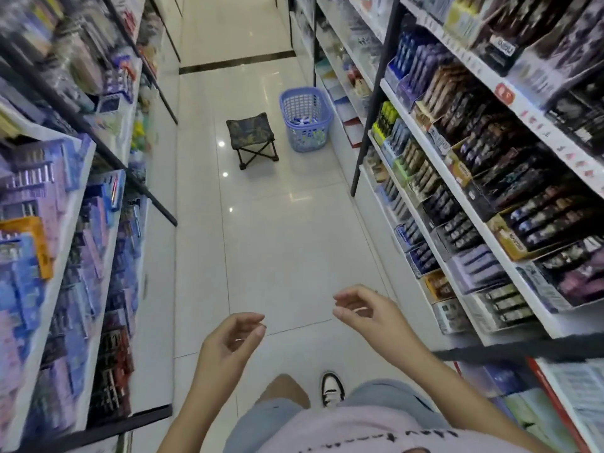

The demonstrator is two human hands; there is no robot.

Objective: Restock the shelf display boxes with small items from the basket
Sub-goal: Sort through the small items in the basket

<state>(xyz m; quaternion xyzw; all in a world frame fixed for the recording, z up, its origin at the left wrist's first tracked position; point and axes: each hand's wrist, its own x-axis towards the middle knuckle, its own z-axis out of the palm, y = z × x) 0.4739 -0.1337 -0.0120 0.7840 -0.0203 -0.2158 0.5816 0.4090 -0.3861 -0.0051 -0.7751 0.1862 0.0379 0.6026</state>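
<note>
Looking down the aisle, the basket (305, 119) is seen well ahead on the floor (277, 243). It's parked just beside the right shelf (457, 204), with a stool (251, 138) on its left. Nothing is gripped yet: left hand (228, 341) and right hand (366, 313) are held out low, fingers (346, 294) loosely curled and empty. So the basket lies straight ahead and slightly right of the fingers, well apart. The right hand is probably the nearer one, and the gap has to be closed first. Small items are visible inside, too blurry to name.
</note>
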